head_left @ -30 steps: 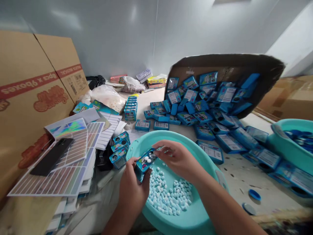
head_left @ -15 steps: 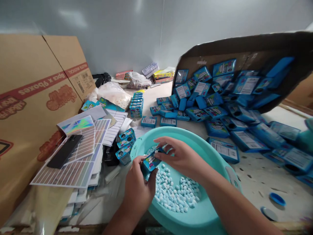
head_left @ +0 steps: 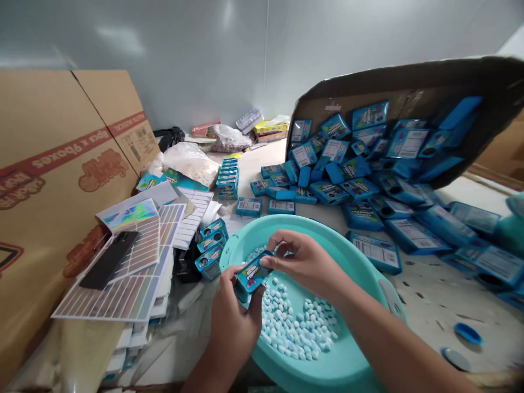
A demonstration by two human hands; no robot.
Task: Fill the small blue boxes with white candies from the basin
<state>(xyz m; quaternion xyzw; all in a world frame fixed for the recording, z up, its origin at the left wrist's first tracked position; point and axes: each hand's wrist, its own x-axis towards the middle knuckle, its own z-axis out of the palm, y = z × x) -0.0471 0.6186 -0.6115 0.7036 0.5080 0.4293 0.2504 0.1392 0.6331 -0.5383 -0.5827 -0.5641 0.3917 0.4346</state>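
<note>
My left hand grips a small blue candy box with a printed front, tilted over the basin. Thumb and fingers of my right hand are pinched together against the box's upper right end. Whatever sits between those fingertips is hidden. Below both hands stands a round turquoise basin. White and pale blue candies lie loose on its bottom.
A tipped carton at right spills many blue boxes. Filled boxes stand left of the basin. Sticker sheets carry a black phone. A large cardboard box borders the left. Blue caps lie at lower right.
My right fingers have drawn closer together and now press at the box's end; a white candy seen there earlier is out of sight. The left hand still holds the box.
</note>
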